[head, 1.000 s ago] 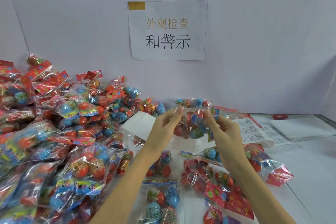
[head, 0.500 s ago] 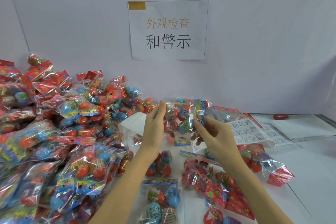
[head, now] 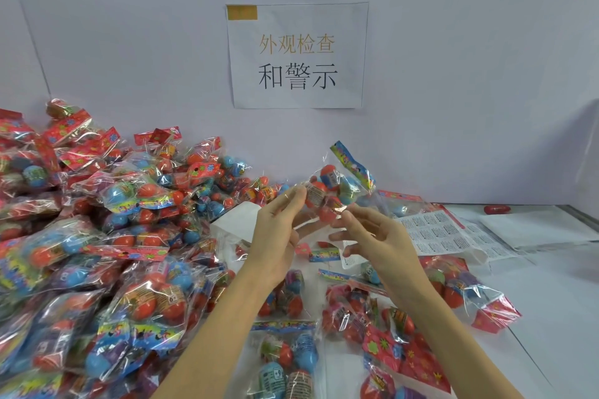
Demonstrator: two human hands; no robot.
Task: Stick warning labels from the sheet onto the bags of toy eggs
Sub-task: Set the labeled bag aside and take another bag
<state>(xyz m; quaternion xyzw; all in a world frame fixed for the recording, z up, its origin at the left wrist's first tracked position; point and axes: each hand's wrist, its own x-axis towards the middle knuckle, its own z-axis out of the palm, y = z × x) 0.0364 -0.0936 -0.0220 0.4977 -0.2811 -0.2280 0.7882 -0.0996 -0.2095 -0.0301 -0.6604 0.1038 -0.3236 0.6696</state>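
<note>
Both hands are raised above the white table (head: 551, 334) with one clear bag of toy eggs (head: 337, 188) between them. The left hand (head: 275, 236) pinches the bag's left side at the fingertips (head: 299, 193), fingers long and nearly straight. The right hand (head: 382, 236) pinches the bag's lower edge between thumb and forefinger, its other fingers loosely curled below. The bag is held in the air, tilted, its blue printed header strip (head: 353, 165) pointing up and to the right; red and blue eggs show through the film.

The sheet of warning labels (head: 437, 233) lies flat on the table to the right of the hands, well apart from the held bag — whether a label is on a fingertip cannot be told.

A large heap of bagged eggs (head: 97, 236) fills the left side of the table up to the wall. Several more bags (head: 372, 317) lie flat under and in front of the forearms. A loose red egg (head: 497, 209) rests near the wall at the far right. A paper notice (head: 296, 55) with printed characters is fixed to the wall behind.
</note>
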